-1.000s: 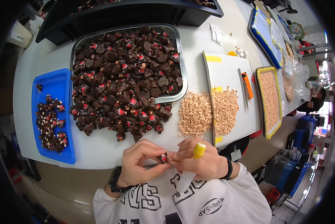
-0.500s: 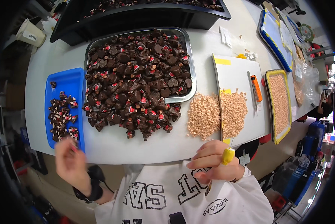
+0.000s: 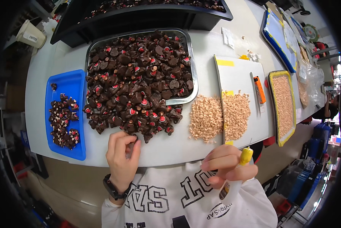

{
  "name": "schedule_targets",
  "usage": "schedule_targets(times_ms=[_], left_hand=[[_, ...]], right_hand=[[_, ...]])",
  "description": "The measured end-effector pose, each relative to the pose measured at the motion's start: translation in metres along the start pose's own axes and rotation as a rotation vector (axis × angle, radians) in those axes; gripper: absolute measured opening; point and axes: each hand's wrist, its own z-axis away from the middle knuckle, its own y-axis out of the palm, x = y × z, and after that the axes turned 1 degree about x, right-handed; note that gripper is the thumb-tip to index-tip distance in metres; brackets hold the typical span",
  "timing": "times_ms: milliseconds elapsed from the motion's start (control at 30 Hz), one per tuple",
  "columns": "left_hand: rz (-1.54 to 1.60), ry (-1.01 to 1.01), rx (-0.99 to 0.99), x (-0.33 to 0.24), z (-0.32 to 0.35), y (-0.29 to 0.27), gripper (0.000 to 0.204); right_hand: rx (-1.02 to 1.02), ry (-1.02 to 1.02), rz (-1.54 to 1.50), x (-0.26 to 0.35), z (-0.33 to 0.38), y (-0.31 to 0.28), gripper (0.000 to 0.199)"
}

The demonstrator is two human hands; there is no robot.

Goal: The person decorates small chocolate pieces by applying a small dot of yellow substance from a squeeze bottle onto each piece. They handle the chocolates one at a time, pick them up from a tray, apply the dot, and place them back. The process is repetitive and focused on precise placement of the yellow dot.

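reaching into the near fringe of the heap of dark pieces (image 3: 138, 83), the left hand (image 3: 122, 154) has its fingertips (image 3: 134, 137) pinched together around one dark piece (image 3: 134, 137) at the heap's near edge; the piece is mostly hidden by the fingers, so only a small dark bit shows. the heap itself is a mound of lumpy, dark brown chunks, many showing a small red and white spot on one face, and it spills out of a shallow metal tray (image 3: 191, 64) onto the white desk (image 3: 166, 148) toward the near edge. the right hand (image 3: 225, 165) hovers past the desk's near edge, over the person's white sweatshirt, curled closed around a slim tool with a yellow tip (image 3: 242, 164) that points up and away from the body. near the desk's left edge lies a blue tray (image 3: 66, 81) with a smaller scatter of similar dark bits with red spots. right of the heap sits a pile of small tan pellets (image 3: 219, 116), partly on a white cutting board (image 3: 239, 76) that also carries an orange cutter (image 3: 259, 89). further toward the right edge stands a yellow-rimmed tray of tan pellets (image 3: 282, 102).
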Motion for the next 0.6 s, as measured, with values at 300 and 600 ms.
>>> schedule_targets(times_ms=[300, 600], left_hand=[[0.617, -0.074, 0.002, 0.0, 0.022, -0.009, 0.02], [1.088, 0.041, 0.311, -0.018, 0.005, 0.003, 0.021]], right_hand=[[-0.255, -0.297, 0.059, 0.035, -0.025, 0.0, 0.044], [-0.418, -0.409, 0.14, 0.081, -0.053, 0.006, 0.056]])
